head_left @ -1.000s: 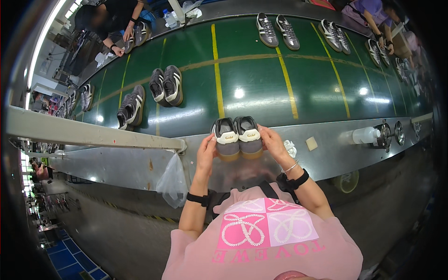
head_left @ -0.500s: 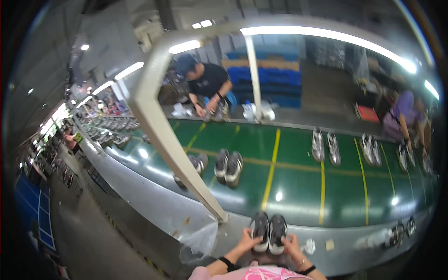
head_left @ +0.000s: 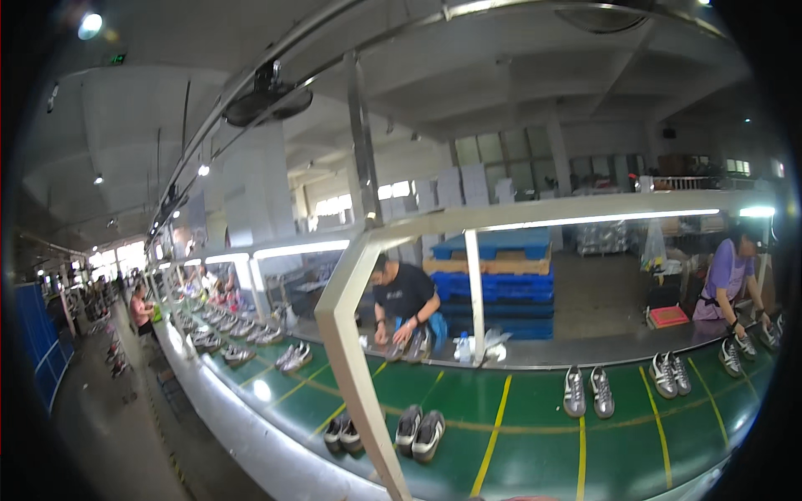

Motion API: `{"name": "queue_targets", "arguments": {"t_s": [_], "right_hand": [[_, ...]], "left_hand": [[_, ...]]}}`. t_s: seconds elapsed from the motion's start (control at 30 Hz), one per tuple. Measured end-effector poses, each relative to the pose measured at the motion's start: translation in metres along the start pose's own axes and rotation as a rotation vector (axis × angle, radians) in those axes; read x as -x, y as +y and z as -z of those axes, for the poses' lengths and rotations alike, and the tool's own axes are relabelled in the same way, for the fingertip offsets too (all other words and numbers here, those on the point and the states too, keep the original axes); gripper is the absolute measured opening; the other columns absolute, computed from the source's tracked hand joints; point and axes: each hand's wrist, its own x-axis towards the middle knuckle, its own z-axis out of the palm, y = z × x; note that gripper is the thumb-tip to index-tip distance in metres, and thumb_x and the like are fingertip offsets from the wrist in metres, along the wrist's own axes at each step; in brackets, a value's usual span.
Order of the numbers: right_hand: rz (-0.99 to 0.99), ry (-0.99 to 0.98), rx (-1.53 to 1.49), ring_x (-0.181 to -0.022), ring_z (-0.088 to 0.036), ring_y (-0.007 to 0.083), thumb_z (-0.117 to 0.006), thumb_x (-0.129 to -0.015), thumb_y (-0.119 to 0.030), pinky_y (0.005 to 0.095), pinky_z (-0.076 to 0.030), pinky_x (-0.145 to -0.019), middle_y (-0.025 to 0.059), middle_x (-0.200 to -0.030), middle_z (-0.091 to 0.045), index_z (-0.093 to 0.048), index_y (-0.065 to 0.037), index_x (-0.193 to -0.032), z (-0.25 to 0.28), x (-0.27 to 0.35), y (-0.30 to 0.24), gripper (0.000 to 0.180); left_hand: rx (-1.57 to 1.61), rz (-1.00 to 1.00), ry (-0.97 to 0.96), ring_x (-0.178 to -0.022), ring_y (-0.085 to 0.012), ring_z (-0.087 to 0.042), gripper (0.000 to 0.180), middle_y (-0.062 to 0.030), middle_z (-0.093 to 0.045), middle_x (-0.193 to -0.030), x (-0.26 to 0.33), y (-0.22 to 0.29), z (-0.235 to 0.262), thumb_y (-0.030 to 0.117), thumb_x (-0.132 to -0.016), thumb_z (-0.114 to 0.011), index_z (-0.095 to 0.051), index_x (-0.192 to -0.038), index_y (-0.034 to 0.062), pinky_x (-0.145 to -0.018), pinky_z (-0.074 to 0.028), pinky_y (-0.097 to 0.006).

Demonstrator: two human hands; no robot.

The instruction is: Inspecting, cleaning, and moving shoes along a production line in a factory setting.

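Observation:
Neither of my hands shows clearly now; only a thin skin-coloured sliver lies at the lower edge, too small to make out. Nearest in front is the green conveyor belt (head_left: 468, 463) with yellow cross lines. A pair of dark sneakers (head_left: 420, 434) with pale stripes stands on it, and another dark pair (head_left: 342, 435) sits partly behind the white post. To the right are a spread pair of silver-grey sneakers (head_left: 588, 392) and a closer-set grey pair (head_left: 671, 375). What my hands hold is out of the picture.
A white frame post (head_left: 355, 359) rises from the belt's near side. Across the belt, a co-worker in black (head_left: 405, 294) handles a pair of shoes, and a person in purple (head_left: 727, 275) reaches to shoes at the right. Blue pallets (head_left: 493, 296) are stacked behind.
The view has tilted up, so my hands and the dark sneakers they held at the belt's near edge have dropped out of sight. More ceiling shows.

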Motion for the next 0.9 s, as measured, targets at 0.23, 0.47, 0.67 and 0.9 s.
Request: {"name": "queue_targets", "arguments": {"t_s": [0.23, 0.47, 0.67, 0.9], "right_hand": [[0.127, 0.372, 0.153, -0.083, -0.062, 0.0204, -0.065, -0.082, -0.014, 0.033, -0.051, -0.068, 0.0119, -0.097, -0.062, -0.04, -0.002, -0.121, 0.029, -0.042, -0.04, 0.048], [0.284, 0.723, 0.296, -0.091, -0.063, 0.0222, -0.069, -0.085, -0.024, 0.0337, -0.053, -0.075, 0.0132, -0.102, -0.063, -0.047, -0.004, -0.123, 0.067, -0.07, -0.028, 0.048], [0.174, 0.567, 0.057, -0.081, -0.064, 0.0166, -0.06, -0.093, -0.018, 0.0289, -0.053, -0.07, 0.0117, -0.095, -0.066, -0.059, -0.001, -0.111, 0.061, -0.056, -0.045, 0.025], [-0.514, -0.095, -0.316, -0.053, -0.062, 0.016, -0.045, -0.101, -0.036, 0.0269, -0.051, -0.049, 0.0085, -0.067, -0.065, -0.061, -0.003, -0.08, 0.003, -0.016, -0.006, 0.043]], "left_hand": [[0.054, -0.166, 0.139, -0.093, -0.0292, -0.064, 0.051, -0.0178, -0.064, -0.1, -0.006, 0.075, 0.013, 0.022, -0.077, -0.072, -0.049, -0.121, 0.0079, -0.082, -0.051, -0.035], [0.028, -0.279, -0.07, -0.118, -0.0331, -0.054, 0.073, -0.0235, -0.054, -0.123, -0.081, 0.079, -0.027, 0.029, -0.076, -0.075, -0.038, -0.133, 0.0027, -0.098, -0.045, -0.04], [0.079, -0.102, -0.194, -0.093, -0.0321, -0.065, 0.041, -0.0163, -0.068, -0.1, -0.11, 0.051, -0.1, 0.03, -0.091, -0.062, -0.053, -0.121, 0.0039, -0.082, -0.05, -0.04], [0.137, 0.114, -0.358, -0.065, -0.0115, -0.056, 0.016, -0.0039, -0.059, -0.074, -0.043, 0.008, -0.111, 0.004, -0.091, -0.053, -0.06, -0.106, 0.0045, -0.06, -0.049, -0.029]]}}
